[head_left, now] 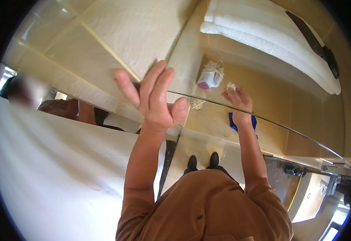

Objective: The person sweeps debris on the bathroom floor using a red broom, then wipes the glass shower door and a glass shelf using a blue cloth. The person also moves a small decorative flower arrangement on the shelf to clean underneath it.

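Observation:
My left hand (157, 100) is raised in the middle of the view, close to the pale tiled wall (103, 24). Its fingers are spread and hold nothing; whether they touch the tile I cannot tell. Farther right, the fingers of my right hand (241, 99) pinch a small white bristly tuft (231, 86), whose lower part the fingers hide. Left of that hand is a white object (210, 77) with a pinkish end and white cord wound about it. A pale fringed thing (197, 103) shows just below it. Blue cloth (234, 121) lies beneath my right wrist.
A thin dark edge (280, 126), apparently glass, slants across near my right hand. Thick folded white towels (259, 36) lie at the upper right with a dark long item (306, 32). White fabric (63, 168) hangs at left. A sink (310, 197) stands at lower right.

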The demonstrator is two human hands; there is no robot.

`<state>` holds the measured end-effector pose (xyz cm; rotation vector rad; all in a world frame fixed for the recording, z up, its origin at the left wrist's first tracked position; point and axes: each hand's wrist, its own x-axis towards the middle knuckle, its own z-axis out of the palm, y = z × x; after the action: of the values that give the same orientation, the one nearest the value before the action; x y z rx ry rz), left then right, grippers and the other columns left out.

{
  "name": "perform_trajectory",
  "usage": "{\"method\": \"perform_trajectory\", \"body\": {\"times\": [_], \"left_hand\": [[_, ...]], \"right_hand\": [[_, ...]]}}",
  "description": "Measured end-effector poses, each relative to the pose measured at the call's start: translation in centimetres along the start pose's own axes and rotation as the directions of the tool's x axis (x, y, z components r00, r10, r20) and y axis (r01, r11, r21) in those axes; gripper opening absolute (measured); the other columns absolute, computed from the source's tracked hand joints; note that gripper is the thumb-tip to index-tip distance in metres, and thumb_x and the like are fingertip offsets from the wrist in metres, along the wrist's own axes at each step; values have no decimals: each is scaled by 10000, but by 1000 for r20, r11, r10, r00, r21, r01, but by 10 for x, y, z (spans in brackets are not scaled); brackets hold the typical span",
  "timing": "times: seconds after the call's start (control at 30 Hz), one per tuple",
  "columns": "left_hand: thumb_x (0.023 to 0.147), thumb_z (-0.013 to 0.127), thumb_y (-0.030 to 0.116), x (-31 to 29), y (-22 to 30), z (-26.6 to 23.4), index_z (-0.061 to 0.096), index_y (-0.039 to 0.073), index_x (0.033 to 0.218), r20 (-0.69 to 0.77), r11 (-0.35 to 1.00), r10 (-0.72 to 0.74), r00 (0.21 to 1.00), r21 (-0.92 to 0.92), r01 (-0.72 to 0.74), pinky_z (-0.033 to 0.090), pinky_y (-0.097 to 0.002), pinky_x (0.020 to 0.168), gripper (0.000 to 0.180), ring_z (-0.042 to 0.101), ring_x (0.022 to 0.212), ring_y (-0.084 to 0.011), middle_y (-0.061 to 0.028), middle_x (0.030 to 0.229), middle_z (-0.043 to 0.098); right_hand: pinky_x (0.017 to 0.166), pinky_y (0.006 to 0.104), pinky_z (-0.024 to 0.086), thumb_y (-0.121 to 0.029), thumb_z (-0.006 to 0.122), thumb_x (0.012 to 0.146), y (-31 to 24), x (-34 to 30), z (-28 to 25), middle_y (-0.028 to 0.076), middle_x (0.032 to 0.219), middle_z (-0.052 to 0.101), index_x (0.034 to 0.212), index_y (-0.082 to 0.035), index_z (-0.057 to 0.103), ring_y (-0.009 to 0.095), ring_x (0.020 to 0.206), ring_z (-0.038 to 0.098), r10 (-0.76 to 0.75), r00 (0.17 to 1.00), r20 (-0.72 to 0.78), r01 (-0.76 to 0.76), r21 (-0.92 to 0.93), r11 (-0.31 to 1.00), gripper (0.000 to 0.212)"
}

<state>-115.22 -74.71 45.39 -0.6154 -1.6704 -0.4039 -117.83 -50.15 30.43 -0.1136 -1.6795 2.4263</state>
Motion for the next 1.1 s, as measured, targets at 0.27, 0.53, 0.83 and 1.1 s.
{"method": "perform_trajectory", "body": {"times": [0.27,0.53,0.83,1.1], "left_hand": [[1028,417,400,3,-3,3,632,-17,1159,-24,998,62,998,32,-61,77,-569,1248,488,340,1379,-385,-176,1115,711],[1017,375,317,10,-6,-3,593,-6,1197,55,981,153,987,108,-159,41,-599,1253,430,675,1077,-287,-172,1105,714],[1033,385,362,11,-9,-4,610,-23,1177,44,982,155,987,101,-159,42,-572,1259,469,667,1089,-292,-187,1067,730],[1035,396,391,8,-12,6,619,-23,1166,-49,979,198,979,55,-195,39,-513,1258,488,628,1130,-263,-164,1048,737]], "right_hand": [[876,373,568,-153,676,982,-31,-49,-28,114,1014,710,1127,-18,652,209,901,699,156,987,-38,-135,331,934,200],[876,410,579,-134,618,1010,-60,-78,-34,142,1040,707,1142,-28,652,241,926,700,41,999,9,-41,451,891,172],[937,502,552,-121,579,1009,-84,-104,-22,168,1029,699,1214,-25,592,268,952,685,-117,993,-12,113,393,913,227],[906,496,426,-311,680,945,-133,-153,-9,36,932,581,1163,-114,595,195,816,518,-365,925,-106,378,365,851,306]]}}
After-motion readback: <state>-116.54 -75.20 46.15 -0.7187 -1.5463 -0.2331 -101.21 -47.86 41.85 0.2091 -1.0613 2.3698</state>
